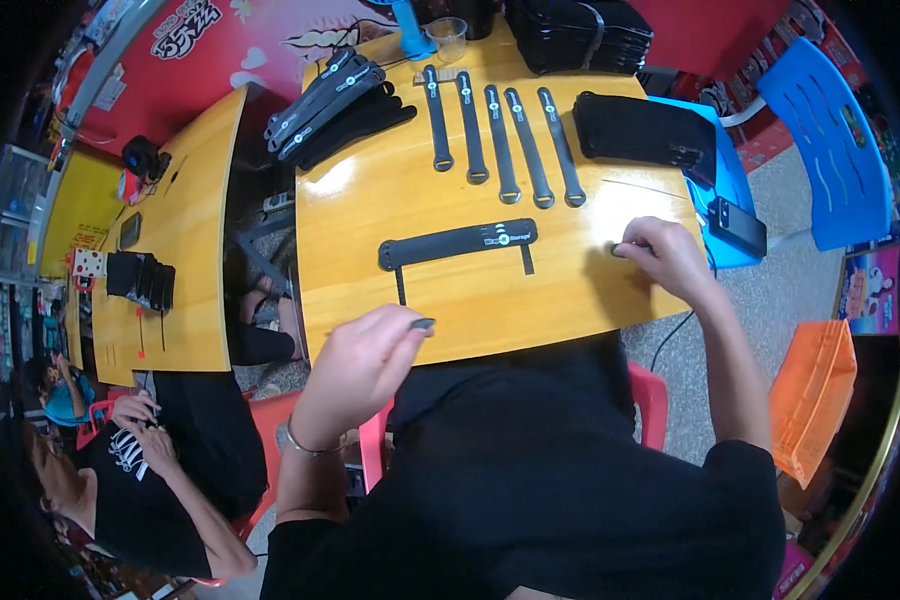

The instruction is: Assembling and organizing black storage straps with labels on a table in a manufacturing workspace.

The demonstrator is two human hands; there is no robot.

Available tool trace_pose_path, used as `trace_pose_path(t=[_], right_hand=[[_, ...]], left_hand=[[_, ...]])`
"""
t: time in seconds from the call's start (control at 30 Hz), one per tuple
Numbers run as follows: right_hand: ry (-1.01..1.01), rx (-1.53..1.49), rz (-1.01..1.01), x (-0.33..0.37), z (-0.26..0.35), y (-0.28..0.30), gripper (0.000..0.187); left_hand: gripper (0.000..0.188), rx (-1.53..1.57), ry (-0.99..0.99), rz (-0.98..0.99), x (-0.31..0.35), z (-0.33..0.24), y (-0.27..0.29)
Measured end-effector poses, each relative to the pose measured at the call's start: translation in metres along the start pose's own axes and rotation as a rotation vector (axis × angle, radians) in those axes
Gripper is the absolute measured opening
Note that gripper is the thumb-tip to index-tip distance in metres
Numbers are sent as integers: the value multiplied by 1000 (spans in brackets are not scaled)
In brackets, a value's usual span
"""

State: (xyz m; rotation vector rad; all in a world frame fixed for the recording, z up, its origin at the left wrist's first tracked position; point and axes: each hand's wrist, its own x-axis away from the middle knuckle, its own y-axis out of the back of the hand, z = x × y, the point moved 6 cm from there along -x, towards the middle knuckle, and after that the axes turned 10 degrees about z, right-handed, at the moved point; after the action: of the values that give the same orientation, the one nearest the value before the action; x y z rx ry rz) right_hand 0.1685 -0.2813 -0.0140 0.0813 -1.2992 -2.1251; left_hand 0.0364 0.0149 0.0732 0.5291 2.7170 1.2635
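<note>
A dark grey strap with white print [450,245] lies crosswise on the yellow table [355,290] in front of me. Narrow black strips [528,262] stick out from beneath both its ends. My left hand [365,362] is over the table's near edge, its thumb and finger closed on a small dark piece [423,324]. To the right of the strap, my right hand [665,258] is closed in a pinch, with a small dark piece [619,249] at its fingertips. Neither piece shows enough to tell its kind. Several grey straps [503,150] lie side by side beyond the strap.
A heap of straps [330,105] lies at the far left, a black stack [645,138] at the right, and a tied black bundle [575,38] behind. A clear cup [449,40] stands at the back. An orange crate [815,400] is at right. A co-worker [160,470] sits at left.
</note>
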Motion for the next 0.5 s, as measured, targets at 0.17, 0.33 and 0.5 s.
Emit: trace_pose_path(t=[0.17, 0.33, 0.5], right_hand=[[295, 267, -347, -9, 23, -10, 21], [525, -549, -55, 1, 122, -40, 32], [514, -666, -21, -5, 139, -63, 29]], left_hand=[[12, 156, 73, 330, -13, 4, -35], [14, 168, -57, 395, -28, -1, -62], [16, 220, -114, 363, -36, 7, -65]])
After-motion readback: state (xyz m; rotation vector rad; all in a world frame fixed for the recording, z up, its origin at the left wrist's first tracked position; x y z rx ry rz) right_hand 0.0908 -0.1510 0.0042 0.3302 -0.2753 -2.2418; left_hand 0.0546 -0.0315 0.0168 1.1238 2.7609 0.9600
